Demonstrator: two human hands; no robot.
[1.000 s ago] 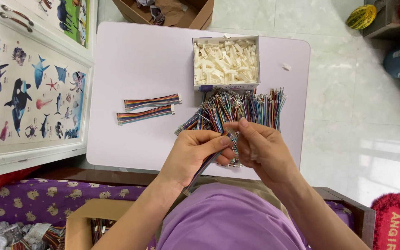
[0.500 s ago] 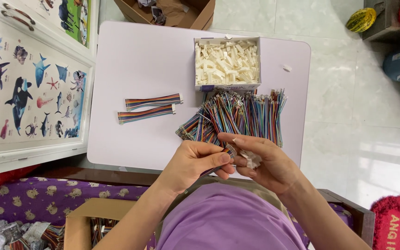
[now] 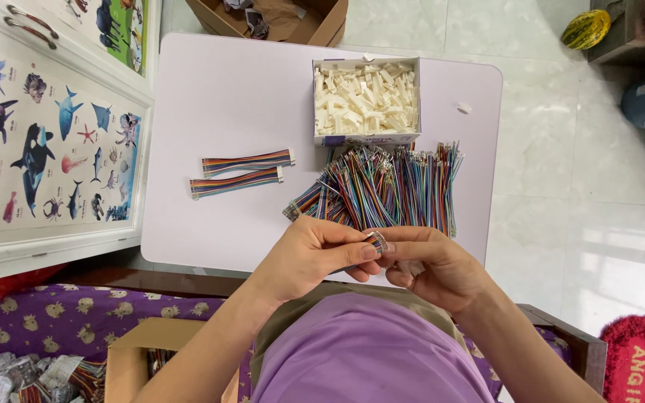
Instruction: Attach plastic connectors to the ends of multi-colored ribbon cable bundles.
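My left hand (image 3: 315, 250) and my right hand (image 3: 431, 261) meet at the near edge of the pale lilac table (image 3: 218, 112). Together they pinch the metal-tipped end of a flat multicoloured ribbon cable (image 3: 375, 240); most of it is hidden under my fingers. Just beyond my hands lies a pile of loose multicoloured cables (image 3: 386, 186), fanned out. A small box of white plastic connector housings (image 3: 367, 98) stands behind the pile. Two finished ribbon cables with white ends (image 3: 244, 172) lie side by side to the left.
A single white connector (image 3: 463, 108) lies near the table's right edge. A cabinet with sea-animal pictures (image 3: 39, 149) stands left. A cardboard box (image 3: 278, 19) sits beyond the table, another cardboard box (image 3: 139, 351) by my left elbow. Tiled floor (image 3: 584, 186) is to the right.
My hands have drawn back from the cable pile toward my body, and both now pinch the cable end together near the table's edge.
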